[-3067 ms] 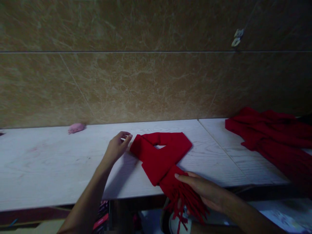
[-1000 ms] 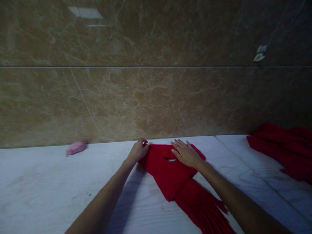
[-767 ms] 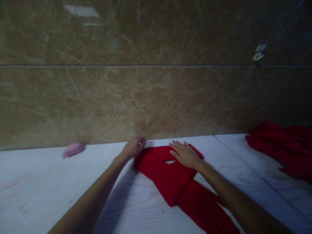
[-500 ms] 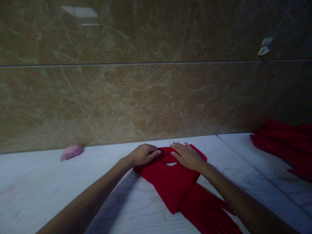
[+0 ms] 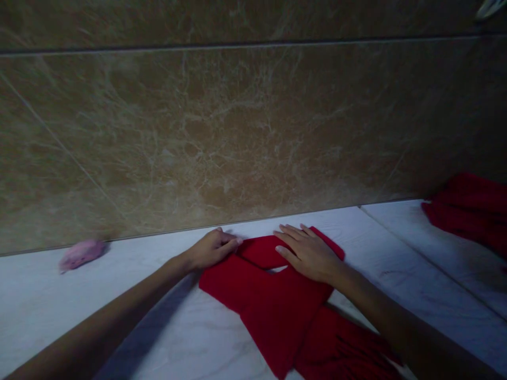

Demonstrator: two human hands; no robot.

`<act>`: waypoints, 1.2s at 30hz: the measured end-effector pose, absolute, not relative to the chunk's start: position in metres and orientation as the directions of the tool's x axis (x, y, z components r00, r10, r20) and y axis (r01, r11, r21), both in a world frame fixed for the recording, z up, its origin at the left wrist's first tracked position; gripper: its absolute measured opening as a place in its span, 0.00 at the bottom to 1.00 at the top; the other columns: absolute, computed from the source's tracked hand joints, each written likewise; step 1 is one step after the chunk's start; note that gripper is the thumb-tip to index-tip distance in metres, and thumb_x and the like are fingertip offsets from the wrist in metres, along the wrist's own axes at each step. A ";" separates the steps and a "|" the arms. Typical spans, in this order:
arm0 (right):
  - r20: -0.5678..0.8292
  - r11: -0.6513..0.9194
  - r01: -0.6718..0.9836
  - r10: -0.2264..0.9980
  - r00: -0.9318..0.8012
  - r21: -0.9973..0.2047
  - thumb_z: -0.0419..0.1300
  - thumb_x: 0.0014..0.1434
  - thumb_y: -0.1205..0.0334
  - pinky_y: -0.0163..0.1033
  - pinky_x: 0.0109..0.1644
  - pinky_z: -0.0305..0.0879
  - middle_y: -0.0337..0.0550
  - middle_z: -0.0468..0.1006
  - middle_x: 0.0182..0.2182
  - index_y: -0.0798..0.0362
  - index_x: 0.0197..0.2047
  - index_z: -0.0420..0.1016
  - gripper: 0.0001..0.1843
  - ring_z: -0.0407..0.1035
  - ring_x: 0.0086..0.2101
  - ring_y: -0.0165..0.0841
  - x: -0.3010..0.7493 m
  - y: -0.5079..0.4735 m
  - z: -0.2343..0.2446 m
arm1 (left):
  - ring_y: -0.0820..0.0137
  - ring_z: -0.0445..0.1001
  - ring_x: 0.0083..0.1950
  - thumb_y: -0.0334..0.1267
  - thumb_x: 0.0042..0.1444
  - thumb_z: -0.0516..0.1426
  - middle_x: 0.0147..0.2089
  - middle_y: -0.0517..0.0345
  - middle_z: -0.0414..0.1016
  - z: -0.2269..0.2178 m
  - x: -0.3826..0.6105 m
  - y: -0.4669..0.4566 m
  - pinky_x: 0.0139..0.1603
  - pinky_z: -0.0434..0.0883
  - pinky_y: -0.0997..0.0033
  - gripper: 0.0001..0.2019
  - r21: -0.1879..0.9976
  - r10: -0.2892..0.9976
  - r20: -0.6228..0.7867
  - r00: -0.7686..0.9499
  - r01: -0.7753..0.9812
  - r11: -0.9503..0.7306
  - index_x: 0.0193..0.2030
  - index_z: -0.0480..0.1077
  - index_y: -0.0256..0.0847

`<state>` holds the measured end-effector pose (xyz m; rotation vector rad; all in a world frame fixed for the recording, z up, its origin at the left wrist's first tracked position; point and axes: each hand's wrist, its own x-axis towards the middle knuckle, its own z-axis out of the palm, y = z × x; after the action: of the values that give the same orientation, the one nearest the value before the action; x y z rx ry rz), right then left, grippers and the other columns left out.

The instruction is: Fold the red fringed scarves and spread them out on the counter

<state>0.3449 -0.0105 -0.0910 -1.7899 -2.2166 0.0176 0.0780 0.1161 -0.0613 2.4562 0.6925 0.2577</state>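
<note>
Red fringed scarf [image 5: 273, 295] lies folded on pale surface [image 5: 119, 316], far side by the wall. Right hand [image 5: 309, 253] spread flat, holding nothing, pins the fold. Left hand [image 5: 212, 249] half-curled at the left edge, grip unclear. Best: even palm pressure, edges aligned.

**1 head camera, close in**

It looks forward and down from the person's head. The left hand [image 5: 212, 248] and right hand [image 5: 309, 253] lie near, low mid-frame; the marble wall [image 5: 237, 132] fills the upper frame straight ahead.
</note>
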 end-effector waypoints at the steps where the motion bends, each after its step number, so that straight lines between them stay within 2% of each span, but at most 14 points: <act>1: 0.221 0.228 0.954 0.958 -0.184 -0.194 0.44 0.73 0.48 0.58 0.73 0.46 0.51 0.65 0.68 0.52 0.69 0.66 0.29 0.56 0.68 0.41 0.344 -0.011 -0.091 | 0.74 0.59 0.26 0.58 0.69 0.42 0.22 0.65 0.59 -0.062 0.078 0.117 0.32 0.58 0.73 0.29 0.550 0.526 0.047 0.849 0.417 -0.724 0.24 0.62 0.40; 5: 0.239 0.233 0.946 0.954 -0.179 -0.224 0.44 0.72 0.48 0.60 0.73 0.46 0.52 0.66 0.68 0.53 0.69 0.66 0.30 0.57 0.68 0.43 0.342 -0.012 -0.092 | 0.72 0.64 0.27 0.53 0.70 0.46 0.23 0.62 0.66 -0.051 0.084 0.115 0.37 0.60 0.71 0.26 0.323 0.480 0.077 0.874 0.434 -0.841 0.26 0.69 0.40; 7: 0.243 0.239 0.937 0.954 -0.177 -0.254 0.43 0.73 0.48 0.61 0.73 0.45 0.52 0.66 0.68 0.53 0.68 0.67 0.29 0.57 0.68 0.42 0.344 -0.012 -0.089 | 0.70 0.67 0.29 0.51 0.70 0.46 0.26 0.58 0.71 -0.041 0.090 0.109 0.37 0.60 0.71 0.25 0.255 0.453 0.056 0.890 0.426 -0.868 0.29 0.72 0.40; 10: 0.250 0.231 0.916 0.956 -0.152 -0.329 0.39 0.74 0.49 0.59 0.74 0.43 0.50 0.65 0.68 0.52 0.68 0.68 0.30 0.55 0.69 0.39 0.355 -0.007 -0.081 | 0.70 0.70 0.31 0.50 0.71 0.44 0.31 0.57 0.76 -0.035 0.098 0.098 0.37 0.61 0.72 0.23 0.329 0.439 0.037 0.898 0.404 -0.853 0.33 0.72 0.41; 13: 0.250 0.202 0.909 0.961 -0.114 -0.365 0.36 0.74 0.48 0.58 0.75 0.41 0.48 0.63 0.70 0.50 0.69 0.67 0.31 0.52 0.70 0.38 0.380 0.001 -0.078 | 0.70 0.70 0.31 0.51 0.71 0.43 0.31 0.58 0.76 -0.041 0.101 0.091 0.35 0.61 0.73 0.23 0.367 0.510 0.034 0.860 0.464 -0.806 0.32 0.70 0.42; 18: 0.079 0.080 0.948 0.995 -0.058 -0.308 0.37 0.73 0.48 0.63 0.73 0.43 0.47 0.57 0.72 0.48 0.71 0.62 0.31 0.49 0.71 0.43 0.419 0.009 -0.098 | 0.69 0.71 0.30 0.53 0.71 0.42 0.29 0.58 0.76 -0.055 0.095 0.091 0.35 0.61 0.71 0.25 0.342 0.559 0.074 0.826 0.506 -0.792 0.32 0.71 0.43; 21: 0.094 0.036 0.965 0.996 -0.012 -0.260 0.36 0.73 0.49 0.65 0.73 0.43 0.49 0.56 0.72 0.50 0.72 0.60 0.32 0.49 0.71 0.45 0.423 0.007 -0.103 | 0.68 0.73 0.31 0.52 0.71 0.42 0.32 0.57 0.77 -0.054 0.092 0.097 0.36 0.63 0.71 0.25 0.342 0.496 0.048 0.867 0.452 -0.824 0.36 0.74 0.43; 23: 0.111 0.031 0.977 0.994 -0.007 -0.212 0.37 0.73 0.48 0.67 0.72 0.42 0.52 0.57 0.71 0.52 0.72 0.61 0.32 0.50 0.70 0.48 0.416 0.006 -0.095 | 0.67 0.74 0.33 0.50 0.71 0.44 0.33 0.56 0.78 -0.049 0.096 0.097 0.37 0.64 0.70 0.22 0.289 0.487 0.035 0.873 0.458 -0.841 0.40 0.76 0.44; 26: 0.163 0.084 0.980 0.985 -0.055 -0.180 0.38 0.73 0.47 0.65 0.73 0.39 0.51 0.53 0.73 0.52 0.72 0.60 0.33 0.45 0.71 0.47 0.397 0.007 -0.075 | 0.62 0.76 0.42 0.47 0.70 0.47 0.40 0.51 0.80 -0.042 0.108 0.079 0.47 0.69 0.64 0.19 0.180 0.496 0.123 0.860 0.472 -0.863 0.43 0.77 0.43; 28: 0.181 0.143 0.970 0.978 -0.107 -0.198 0.38 0.73 0.47 0.62 0.74 0.39 0.48 0.51 0.74 0.51 0.73 0.58 0.32 0.43 0.72 0.44 0.385 0.009 -0.067 | 0.60 0.75 0.53 0.46 0.72 0.45 0.50 0.50 0.79 -0.042 0.116 0.056 0.57 0.68 0.58 0.19 0.202 0.469 0.172 0.866 0.435 -0.878 0.49 0.76 0.45; 30: 0.139 0.166 0.964 0.981 -0.139 -0.207 0.38 0.74 0.48 0.62 0.74 0.40 0.48 0.49 0.74 0.51 0.73 0.58 0.32 0.43 0.72 0.44 0.376 0.012 -0.068 | 0.59 0.67 0.66 0.47 0.72 0.45 0.65 0.53 0.72 -0.047 0.118 0.030 0.68 0.62 0.52 0.20 0.279 0.424 0.148 0.893 0.374 -0.884 0.63 0.69 0.51; 32: 0.102 0.149 0.969 0.986 -0.130 -0.199 0.38 0.74 0.49 0.62 0.74 0.40 0.49 0.49 0.74 0.53 0.73 0.59 0.32 0.44 0.72 0.45 0.372 0.014 -0.076 | 0.58 0.55 0.76 0.50 0.71 0.47 0.75 0.56 0.58 -0.055 0.116 0.009 0.76 0.51 0.45 0.27 0.336 0.361 0.078 0.929 0.316 -0.887 0.75 0.52 0.55; 34: 0.134 0.123 0.975 0.986 -0.099 -0.183 0.38 0.74 0.50 0.61 0.74 0.40 0.52 0.53 0.73 0.55 0.72 0.61 0.31 0.46 0.72 0.44 0.372 0.016 -0.085 | 0.58 0.47 0.78 0.52 0.71 0.49 0.78 0.56 0.49 -0.061 0.110 -0.003 0.77 0.41 0.40 0.33 0.358 0.301 0.007 0.954 0.278 -0.891 0.78 0.39 0.55; 36: 0.198 0.118 0.977 0.977 -0.082 -0.175 0.38 0.74 0.51 0.60 0.74 0.39 0.53 0.60 0.71 0.56 0.70 0.64 0.31 0.50 0.71 0.44 0.373 0.016 -0.089 | 0.58 0.47 0.78 0.51 0.70 0.49 0.78 0.56 0.47 -0.063 0.103 -0.006 0.78 0.41 0.41 0.36 0.382 0.287 -0.018 0.958 0.272 -0.883 0.78 0.34 0.54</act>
<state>0.3731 0.0159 -0.0891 -1.9260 -2.1330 -0.0044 0.1035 -0.0056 -0.0635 2.7212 0.4033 0.0542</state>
